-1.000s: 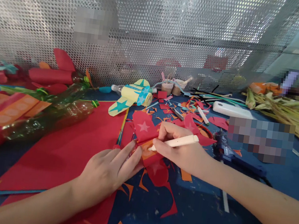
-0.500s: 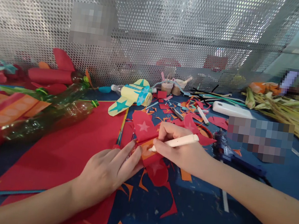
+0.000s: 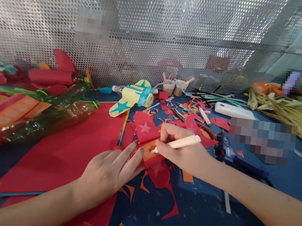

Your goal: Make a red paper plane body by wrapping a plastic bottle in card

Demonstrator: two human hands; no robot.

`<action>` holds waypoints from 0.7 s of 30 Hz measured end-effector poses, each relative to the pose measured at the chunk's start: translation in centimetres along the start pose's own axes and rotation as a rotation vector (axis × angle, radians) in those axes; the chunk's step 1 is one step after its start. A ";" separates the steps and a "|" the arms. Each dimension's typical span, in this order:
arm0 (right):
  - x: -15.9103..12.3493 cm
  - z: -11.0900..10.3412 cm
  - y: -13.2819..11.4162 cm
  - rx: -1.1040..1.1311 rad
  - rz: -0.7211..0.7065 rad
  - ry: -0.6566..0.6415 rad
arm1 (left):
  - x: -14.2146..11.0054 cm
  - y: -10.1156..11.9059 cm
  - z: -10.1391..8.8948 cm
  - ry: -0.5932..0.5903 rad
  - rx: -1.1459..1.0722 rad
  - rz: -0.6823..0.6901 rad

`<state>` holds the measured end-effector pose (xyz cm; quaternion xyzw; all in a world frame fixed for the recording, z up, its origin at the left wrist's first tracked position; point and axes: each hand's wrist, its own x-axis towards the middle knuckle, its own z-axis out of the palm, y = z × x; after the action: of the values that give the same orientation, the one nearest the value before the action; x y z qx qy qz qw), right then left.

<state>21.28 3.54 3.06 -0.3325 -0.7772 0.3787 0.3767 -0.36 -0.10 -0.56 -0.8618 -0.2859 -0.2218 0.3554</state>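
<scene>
My right hand (image 3: 183, 151) is closed round a cream-coloured craft knife (image 3: 177, 143), its tip down on a small orange paper piece (image 3: 147, 150). That piece lies on red paper with a pale star (image 3: 145, 128). My left hand (image 3: 109, 172) lies flat with its fingers stretched out, pressing the papers just left of the tip. Both hands rest on a blue table (image 3: 201, 210) strewn with red and orange offcuts.
A large red sheet (image 3: 60, 156) lies under my left wrist. Green plastic bottles (image 3: 52, 114), a yellow paper plane (image 3: 133, 97), a white case (image 3: 234, 110), a blue tool (image 3: 234, 158) and green stalks (image 3: 294, 110) lie around. A perforated metal wall (image 3: 162, 36) closes the back.
</scene>
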 end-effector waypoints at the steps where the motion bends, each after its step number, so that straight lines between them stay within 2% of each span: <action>1: 0.0 0.0 0.0 -0.002 0.002 0.001 | 0.0 0.0 0.0 0.001 -0.001 0.001; 14: 0.2 0.0 0.0 -0.047 -0.027 0.056 | 0.1 -0.1 -0.1 0.002 -0.004 0.005; 21: 0.0 0.0 0.0 -0.054 -0.036 0.045 | 0.3 0.0 -0.2 0.001 0.005 0.010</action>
<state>21.30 3.60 3.05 -0.3371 -0.7844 0.3433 0.3916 -0.19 -0.13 -0.30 -0.8622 -0.2821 -0.2195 0.3590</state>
